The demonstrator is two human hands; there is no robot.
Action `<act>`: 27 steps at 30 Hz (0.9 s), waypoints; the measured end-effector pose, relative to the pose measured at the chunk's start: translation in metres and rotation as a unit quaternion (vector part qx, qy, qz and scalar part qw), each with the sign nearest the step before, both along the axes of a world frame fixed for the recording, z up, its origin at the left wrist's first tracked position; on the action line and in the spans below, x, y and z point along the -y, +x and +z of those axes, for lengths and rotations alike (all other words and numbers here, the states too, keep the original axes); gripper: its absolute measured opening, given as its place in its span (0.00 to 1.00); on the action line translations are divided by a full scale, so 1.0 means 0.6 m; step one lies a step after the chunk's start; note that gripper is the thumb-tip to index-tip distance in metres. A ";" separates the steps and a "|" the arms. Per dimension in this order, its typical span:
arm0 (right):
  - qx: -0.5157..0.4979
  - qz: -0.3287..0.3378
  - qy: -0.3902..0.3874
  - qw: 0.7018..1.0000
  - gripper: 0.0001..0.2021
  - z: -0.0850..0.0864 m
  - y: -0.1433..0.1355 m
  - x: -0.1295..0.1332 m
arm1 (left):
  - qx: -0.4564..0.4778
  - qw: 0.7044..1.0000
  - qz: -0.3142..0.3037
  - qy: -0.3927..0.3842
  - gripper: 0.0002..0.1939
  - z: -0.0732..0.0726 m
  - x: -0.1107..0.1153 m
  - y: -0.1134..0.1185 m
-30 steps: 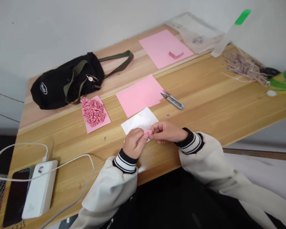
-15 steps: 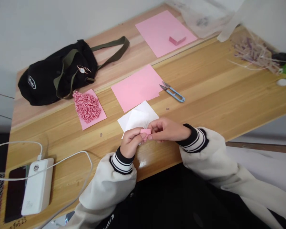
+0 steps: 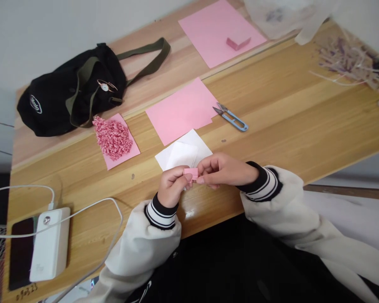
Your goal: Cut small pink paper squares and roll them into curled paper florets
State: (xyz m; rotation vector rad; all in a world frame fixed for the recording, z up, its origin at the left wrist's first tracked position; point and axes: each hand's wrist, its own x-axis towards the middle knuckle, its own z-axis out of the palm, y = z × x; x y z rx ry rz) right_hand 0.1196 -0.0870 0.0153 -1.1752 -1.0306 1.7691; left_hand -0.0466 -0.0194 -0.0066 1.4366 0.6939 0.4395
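A small piece of pink paper [image 3: 191,171] is pinched between the thumb and fingers of my left hand [image 3: 173,185]. From the other side my right hand [image 3: 224,169] grips its right edge, fingertips closed. A line runs across the piece, perhaps a fold. White paper sheets [image 3: 183,155] lie flat just beyond my hands. Behind them is a larger pink sheet [image 3: 181,111] with a notched corner. Blue thread snips [image 3: 232,118] rest at its right side, blades towards the sheet.
Pink beaded-looking stems [image 3: 113,139] lie on pink paper at left. A black bag [image 3: 76,90] with a watch [image 3: 105,86] on it sits behind. A white power bank [image 3: 50,244] and cables are near left. Another pink sheet [image 3: 205,33] bears a folded strip [image 3: 238,42]. Dried stems [image 3: 347,63] lie far right.
My hands stay together on the small pink paper, which now shows more of its face with a line across it. The whole view has shifted slightly.
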 end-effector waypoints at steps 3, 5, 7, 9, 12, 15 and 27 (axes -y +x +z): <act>-0.006 0.000 0.002 1.000 0.12 0.000 -0.001 0.001 | 0.007 1.000 -0.006 0.005 0.15 0.001 0.000 0.000; -0.008 0.001 0.003 1.000 0.12 -0.001 -0.001 0.001 | 0.012 1.000 -0.011 0.005 0.15 0.002 0.000 0.000; -0.008 0.003 0.004 1.000 0.12 -0.001 -0.001 0.001 | 0.011 1.000 -0.016 0.002 0.15 0.005 0.000 0.001; -0.008 0.002 0.004 1.000 0.12 0.000 -0.001 0.002 | 0.008 1.000 -0.018 -0.005 0.15 0.007 0.000 0.001; -0.005 0.001 0.001 1.000 0.12 0.002 -0.001 0.001 | 0.024 0.999 -0.020 -0.022 0.14 0.010 0.000 0.001; 0.001 -0.002 -0.002 1.000 0.12 0.005 -0.001 0.001 | 0.050 0.997 -0.029 -0.046 0.12 0.011 -0.002 0.000; 0.008 -0.006 -0.003 1.000 0.12 0.004 0.000 0.002 | 0.068 0.997 -0.028 -0.030 0.10 0.000 -0.002 0.000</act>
